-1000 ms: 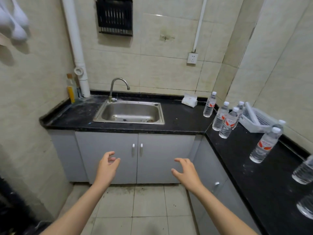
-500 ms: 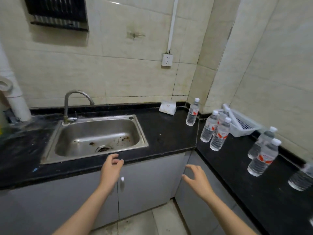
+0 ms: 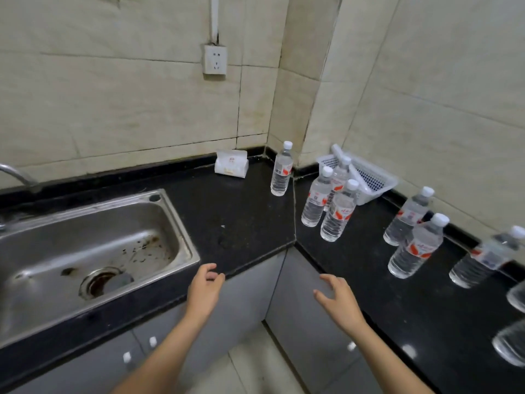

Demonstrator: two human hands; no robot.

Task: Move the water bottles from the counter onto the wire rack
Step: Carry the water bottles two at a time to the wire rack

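Both hands empty, fingers apart and loosely bent, gripping nothing. Left hand [image 3: 205,291] at the front edge of the counter [image 3: 241,223], just right of the sink [image 3: 181,237]; cannot tell whether the fingertips touch the edge. Right hand [image 3: 339,301] palm down beside the front edge of the counter's right-hand run, in front of the cabinet doors [image 3: 247,294]. Bottles [image 3: 338,213] all upright on the counter, clear, white-capped, red-labelled. Lone bottle [image 3: 281,173] near the inner back corner, well apart from a white tissue pack [image 3: 230,164] at the back edge. Three close together just right of the corner seam, the rearmost just in front of a white basket [image 3: 372,177] by the wall. Pair [image 3: 416,247] farther along the right run, one behind the other, near the back edge. Blurred bottle [image 3: 483,258] beyond those, then two more cut off at the frame's right side. Socket [image 3: 215,59] on the wall above the tissue pack.
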